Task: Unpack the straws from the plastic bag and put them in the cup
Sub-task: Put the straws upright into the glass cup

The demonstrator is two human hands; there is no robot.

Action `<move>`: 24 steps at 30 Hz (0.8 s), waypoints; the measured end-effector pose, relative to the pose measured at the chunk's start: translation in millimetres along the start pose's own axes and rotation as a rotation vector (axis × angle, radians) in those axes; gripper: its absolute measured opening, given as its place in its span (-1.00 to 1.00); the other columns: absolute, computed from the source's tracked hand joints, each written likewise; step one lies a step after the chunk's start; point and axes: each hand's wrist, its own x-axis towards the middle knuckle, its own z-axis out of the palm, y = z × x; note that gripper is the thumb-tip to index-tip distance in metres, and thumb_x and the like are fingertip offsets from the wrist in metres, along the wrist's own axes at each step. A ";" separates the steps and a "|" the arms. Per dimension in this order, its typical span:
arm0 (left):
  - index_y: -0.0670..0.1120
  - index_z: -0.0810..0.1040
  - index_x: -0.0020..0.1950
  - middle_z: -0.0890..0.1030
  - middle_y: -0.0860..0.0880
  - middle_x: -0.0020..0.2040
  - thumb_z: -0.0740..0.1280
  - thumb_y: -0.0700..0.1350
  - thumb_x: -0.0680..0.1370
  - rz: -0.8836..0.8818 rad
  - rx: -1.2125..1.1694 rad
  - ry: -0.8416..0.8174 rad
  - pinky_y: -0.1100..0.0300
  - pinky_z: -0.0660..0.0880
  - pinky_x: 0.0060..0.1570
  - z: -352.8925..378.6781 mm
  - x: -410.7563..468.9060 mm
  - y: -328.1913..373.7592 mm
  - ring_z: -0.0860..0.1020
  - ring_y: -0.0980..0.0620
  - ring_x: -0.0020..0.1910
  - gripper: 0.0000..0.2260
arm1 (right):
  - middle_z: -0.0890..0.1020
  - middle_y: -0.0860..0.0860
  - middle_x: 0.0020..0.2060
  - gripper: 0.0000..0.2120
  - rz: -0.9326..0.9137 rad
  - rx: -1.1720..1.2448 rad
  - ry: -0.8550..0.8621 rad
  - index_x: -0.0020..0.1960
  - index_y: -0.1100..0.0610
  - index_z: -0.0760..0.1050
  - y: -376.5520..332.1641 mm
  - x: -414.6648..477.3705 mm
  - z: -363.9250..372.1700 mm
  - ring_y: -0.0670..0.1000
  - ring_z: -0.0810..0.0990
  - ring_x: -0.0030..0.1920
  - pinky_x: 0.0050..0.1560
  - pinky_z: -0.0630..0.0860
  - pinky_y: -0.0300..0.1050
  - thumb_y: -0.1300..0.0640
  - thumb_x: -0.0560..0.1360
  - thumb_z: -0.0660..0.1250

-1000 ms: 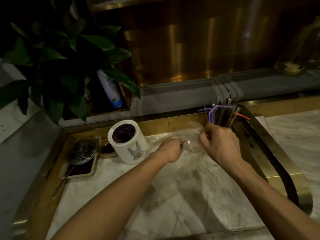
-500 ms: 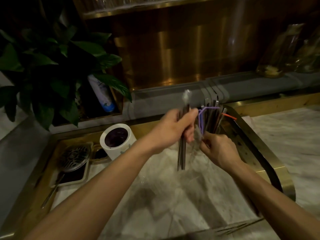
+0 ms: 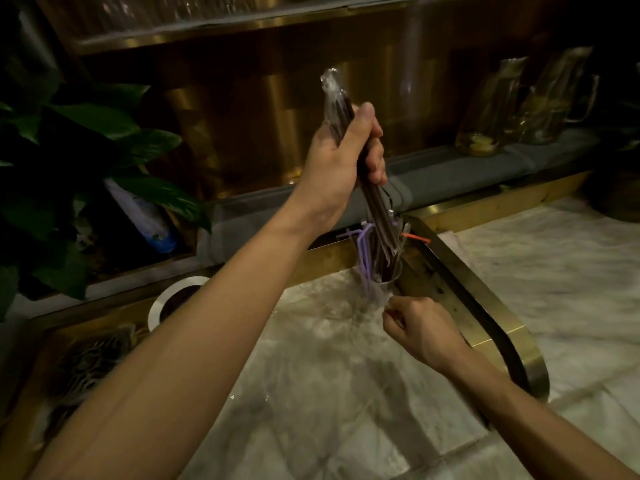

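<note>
My left hand (image 3: pixel 343 164) is raised above the counter and grips a bundle of dark straws (image 3: pixel 374 209) wrapped in a clear plastic bag (image 3: pixel 332 86), which sticks out above my fist. The bundle's lower end reaches into a clear cup (image 3: pixel 388 275) that holds purple, dark and one orange straw (image 3: pixel 417 238). My right hand (image 3: pixel 420 329) sits low by the cup's base, fingers pinched on clear plastic or the cup wall; I cannot tell which.
A white mug (image 3: pixel 173 297) with a dark inside stands left, partly behind my left arm. A strainer on a small tray (image 3: pixel 93 351) lies further left. A curved brass rail (image 3: pixel 485 306) runs right of the cup. A leafy plant (image 3: pixel 69 161) and glass pitchers (image 3: pixel 519 105) stand behind.
My left hand rose from the counter with the bagged straw bundle and brought it over the cup. My right hand dropped from the straws in the cup to the cup's base.
</note>
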 end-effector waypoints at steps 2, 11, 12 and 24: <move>-0.15 0.40 -0.19 0.39 -0.07 -0.44 0.08 -0.15 0.66 -0.024 0.031 0.023 0.10 0.45 -0.33 4.1 16.1 -19.4 0.41 -0.02 -0.44 -0.74 | 0.40 -0.14 -0.42 -0.84 0.019 -0.003 0.000 -0.28 -0.08 0.37 7.3 0.7 1.3 -0.14 0.32 -0.49 -0.46 0.14 -0.31 0.00 0.48 0.20; -0.07 0.44 -0.23 0.46 0.04 -0.46 0.14 -0.09 0.64 -0.251 0.159 0.180 0.16 0.48 -0.32 -2.2 44.2 -127.3 0.46 0.08 -0.48 -0.74 | 0.49 -0.11 -0.37 -0.81 0.029 0.007 -0.045 -0.23 -0.01 0.46 11.9 -9.6 7.8 -0.10 0.45 -0.42 -0.40 0.43 -0.19 0.00 0.49 0.14; -0.05 0.44 -0.24 0.47 0.06 -0.47 0.14 -0.08 0.64 -0.279 0.179 0.176 0.17 0.49 -0.31 -2.6 44.6 -140.9 0.47 0.09 -0.47 -0.73 | 0.50 -0.10 -0.36 -0.81 0.036 0.002 -0.046 -0.22 0.01 0.47 12.5 -10.8 8.3 -0.07 0.47 -0.40 -0.38 0.45 -0.14 0.00 0.49 0.14; 0.06 0.47 -0.22 0.66 0.01 -0.30 0.32 -0.11 0.54 -0.466 0.423 0.053 -0.17 0.40 0.24 -9.0 29.6 -227.7 0.62 -0.04 -0.06 -0.86 | 0.46 -0.12 -0.35 -0.81 0.064 0.041 -0.083 -0.22 -0.03 0.41 21.1 -10.9 16.6 -0.08 0.46 -0.38 -0.35 0.46 -0.14 -0.01 0.51 0.09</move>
